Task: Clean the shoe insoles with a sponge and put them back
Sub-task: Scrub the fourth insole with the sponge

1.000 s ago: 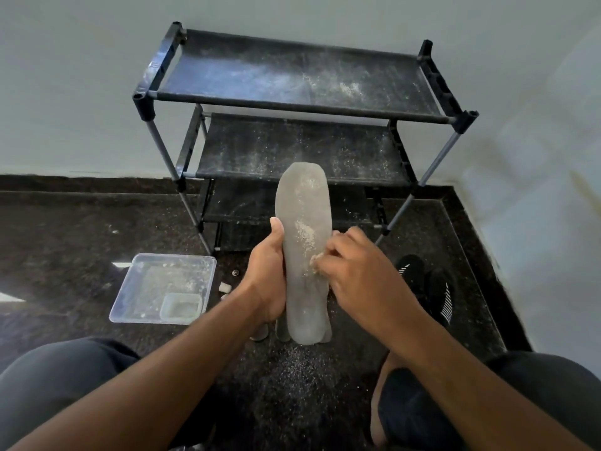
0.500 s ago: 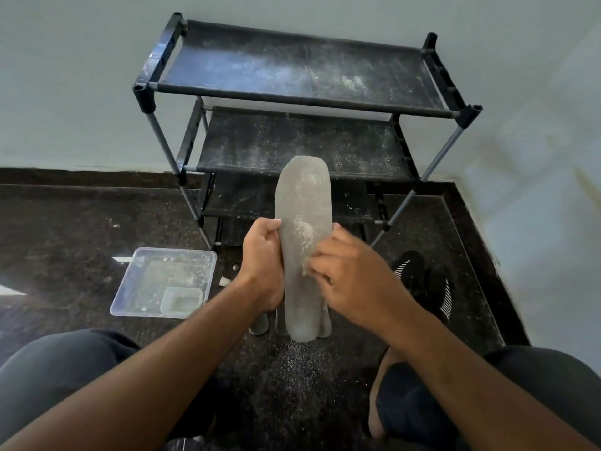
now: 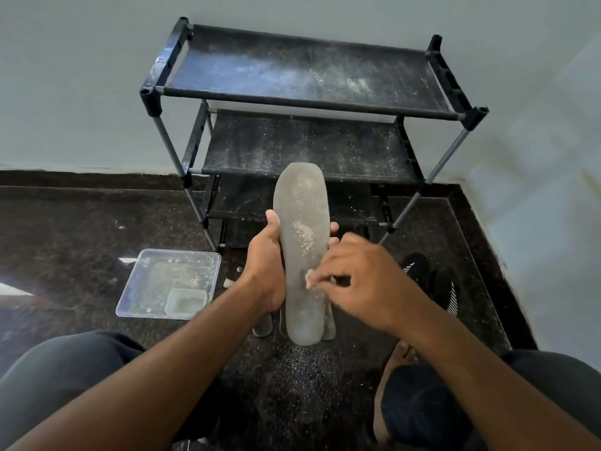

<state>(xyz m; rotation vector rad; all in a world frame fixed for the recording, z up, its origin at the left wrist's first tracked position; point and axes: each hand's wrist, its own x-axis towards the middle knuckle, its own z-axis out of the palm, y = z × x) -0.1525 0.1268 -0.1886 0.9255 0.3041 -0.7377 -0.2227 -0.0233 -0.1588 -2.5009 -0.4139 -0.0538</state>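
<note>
Right now your left hand [image 3: 265, 268] grips the grey insole [image 3: 302, 252] at its middle, thumb on the near edge and fingertips showing past the far edge — the insole stands upright, its long axis running away from you toward the shoe rack [image 3: 312, 102]. Your right hand [image 3: 354, 278] pinches a small pale sponge [image 3: 309, 275] against the insole's lower half, just below a white speckled patch that lies up the long axis from the sponge. That patch is likely the next stroke's target, and your right hand is nearer it. Beyond your right hand sit the black shoes [image 3: 432, 281]; beside your left, a clear tray [image 3: 169, 284] rests on the dark speckled floor [image 3: 65, 239], white grit scattered beneath the insole.
</note>
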